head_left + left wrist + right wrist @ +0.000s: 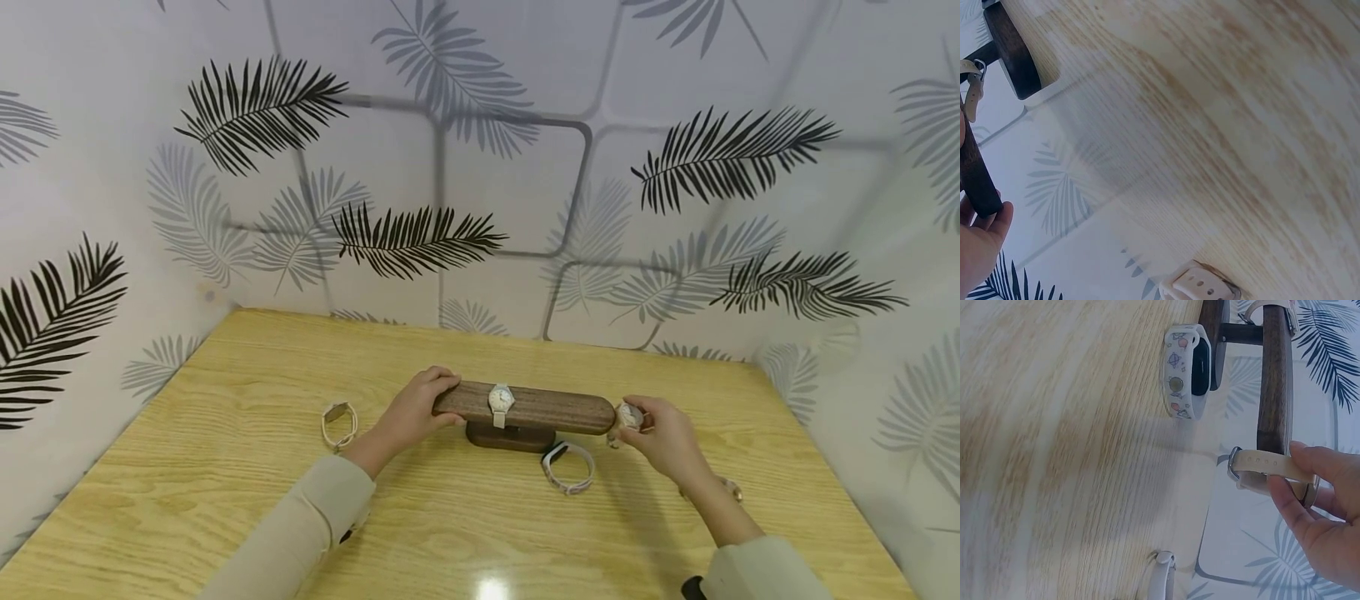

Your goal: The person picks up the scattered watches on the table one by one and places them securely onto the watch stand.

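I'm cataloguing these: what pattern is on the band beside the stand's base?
The band is white with small drawings, one planet-like; clearest in the right wrist view.

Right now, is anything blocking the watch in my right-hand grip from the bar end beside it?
No, nothing visible. The watch in your right-hand grip is right at the end of the wooden bar. The second watch sits farther along, and your left-hand grip is on the opposite end, so neither intervenes.

Head view looks forward-down; closer, tilted wrist views apparently share the stand (562,409).
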